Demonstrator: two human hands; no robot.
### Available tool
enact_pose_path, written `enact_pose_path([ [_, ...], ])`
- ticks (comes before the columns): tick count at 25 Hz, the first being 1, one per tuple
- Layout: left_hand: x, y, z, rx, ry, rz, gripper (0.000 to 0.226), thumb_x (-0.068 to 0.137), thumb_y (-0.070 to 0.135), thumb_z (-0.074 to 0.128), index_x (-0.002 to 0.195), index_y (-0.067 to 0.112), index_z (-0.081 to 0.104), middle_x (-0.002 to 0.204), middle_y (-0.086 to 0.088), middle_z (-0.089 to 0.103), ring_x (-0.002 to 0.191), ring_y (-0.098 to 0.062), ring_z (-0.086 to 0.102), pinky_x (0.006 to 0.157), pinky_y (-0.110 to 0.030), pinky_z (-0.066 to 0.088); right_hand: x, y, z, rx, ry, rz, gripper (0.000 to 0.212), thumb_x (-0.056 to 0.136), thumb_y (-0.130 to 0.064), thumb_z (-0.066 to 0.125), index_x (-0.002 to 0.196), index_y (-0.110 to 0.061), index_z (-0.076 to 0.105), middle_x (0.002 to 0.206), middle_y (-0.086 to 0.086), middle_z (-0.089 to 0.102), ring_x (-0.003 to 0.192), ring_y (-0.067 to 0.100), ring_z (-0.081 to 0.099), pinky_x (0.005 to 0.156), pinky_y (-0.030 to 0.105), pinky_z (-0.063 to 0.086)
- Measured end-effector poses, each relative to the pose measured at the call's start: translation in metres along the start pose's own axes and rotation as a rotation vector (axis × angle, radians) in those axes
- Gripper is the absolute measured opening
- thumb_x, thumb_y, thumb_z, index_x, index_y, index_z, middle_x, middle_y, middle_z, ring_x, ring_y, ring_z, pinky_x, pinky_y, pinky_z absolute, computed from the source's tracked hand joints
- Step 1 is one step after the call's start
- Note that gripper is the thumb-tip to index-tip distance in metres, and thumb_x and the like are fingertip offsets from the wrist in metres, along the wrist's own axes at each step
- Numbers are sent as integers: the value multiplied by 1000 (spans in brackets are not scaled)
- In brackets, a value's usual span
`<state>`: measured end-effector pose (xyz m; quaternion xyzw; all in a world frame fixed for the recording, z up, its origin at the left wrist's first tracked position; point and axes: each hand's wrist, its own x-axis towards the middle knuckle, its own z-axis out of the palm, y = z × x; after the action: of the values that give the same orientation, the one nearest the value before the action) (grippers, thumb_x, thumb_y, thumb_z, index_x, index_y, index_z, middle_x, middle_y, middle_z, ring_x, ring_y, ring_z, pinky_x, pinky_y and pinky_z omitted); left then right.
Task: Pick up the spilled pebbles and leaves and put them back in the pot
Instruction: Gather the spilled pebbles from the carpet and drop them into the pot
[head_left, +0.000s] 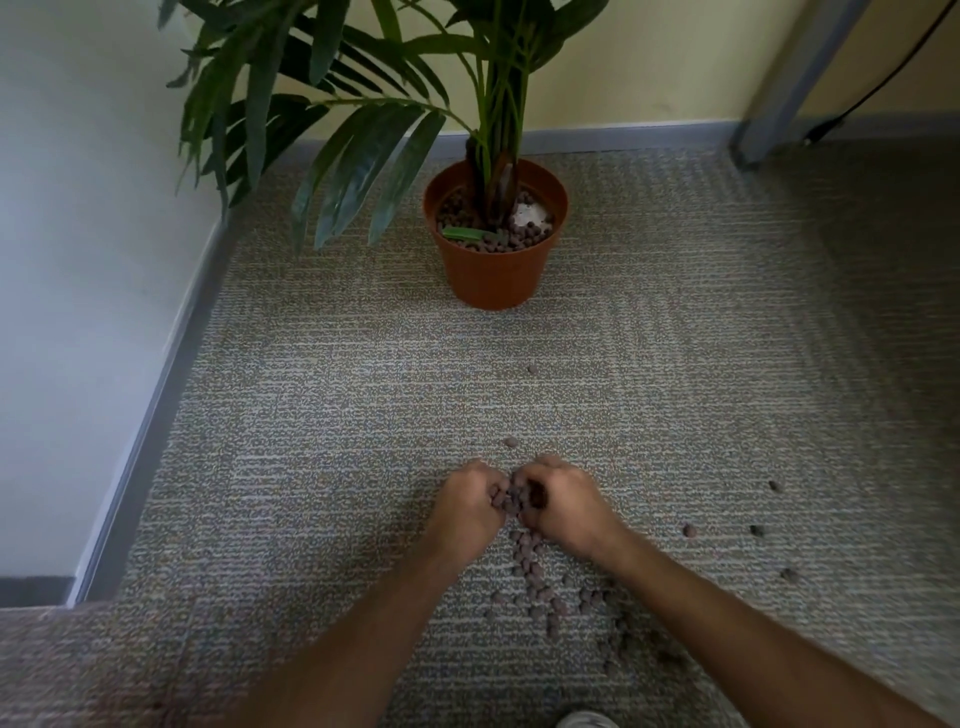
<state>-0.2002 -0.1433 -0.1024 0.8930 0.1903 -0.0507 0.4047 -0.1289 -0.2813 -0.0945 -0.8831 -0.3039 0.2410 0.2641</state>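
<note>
Two hands meet low on the carpet (322, 395), the left hand (467, 506) and right hand (563, 506) each curled around a shared heap of brown pebbles (514, 499). More pebbles (535, 577) trail toward the carpet's near edge (a few strays lie to the right). The pot (493, 275), holding a plant (363, 104), stands near the far edge by the wall (623, 62).

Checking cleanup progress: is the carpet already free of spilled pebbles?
No: loose pebbles still lie on the carpet behind the left hand and right hand, with a few strays off to the right.
</note>
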Motion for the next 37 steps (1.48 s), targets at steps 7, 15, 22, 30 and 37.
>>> enact_pose_path([
  [7, -9, 3, 1, -531, -20, -284, 29, 65, -14, 73, 86, 5, 68, 82, -9, 69, 74, -19, 63, 65, -22, 54, 2, -2, -4, 879, -157, 277, 30, 70, 15, 70, 92, -4, 68, 92, 20, 73, 82, 34, 70, 78, 46, 59],
  [15, -9, 4, -19, -1162, -179, -561, 26, 81, -16, 49, 99, -5, 63, 88, -17, 70, 74, -22, 67, 65, -28, 56, 11, 0, -24, 1235, -225, 448, 22, 88, 7, 52, 93, 2, 72, 94, 25, 72, 78, 28, 70, 61, 24, 60],
  [22, 1, 17, -17, -1304, -124, -751, 27, 81, 11, 38, 91, -2, 60, 71, -12, 62, 56, -17, 55, 46, -24, 46, 17, -2, -33, 1301, -284, 487, 21, 88, 2, 50, 94, 3, 70, 88, 21, 70, 66, 19, 66, 53, 19, 56],
  [30, 19, 23, -24, -1135, -166, -679, 28, 95, 25, 49, 81, 6, 64, 61, -3, 65, 51, -12, 58, 46, -21, 49, 38, -4, -41, 1296, -409, 477, 23, 90, -19, 61, 92, 3, 67, 68, 8, 64, 49, 12, 55, 40, 15, 49],
  [37, 60, 46, -58, -1206, -168, -680, 24, 95, 18, 49, 92, 1, 65, 70, -8, 69, 60, -16, 66, 51, -23, 55, 81, -20, -65, 1468, -352, 471, 21, 93, -18, 55, 81, -5, 65, 61, 6, 67, 38, 8, 57, 33, 14, 45],
])
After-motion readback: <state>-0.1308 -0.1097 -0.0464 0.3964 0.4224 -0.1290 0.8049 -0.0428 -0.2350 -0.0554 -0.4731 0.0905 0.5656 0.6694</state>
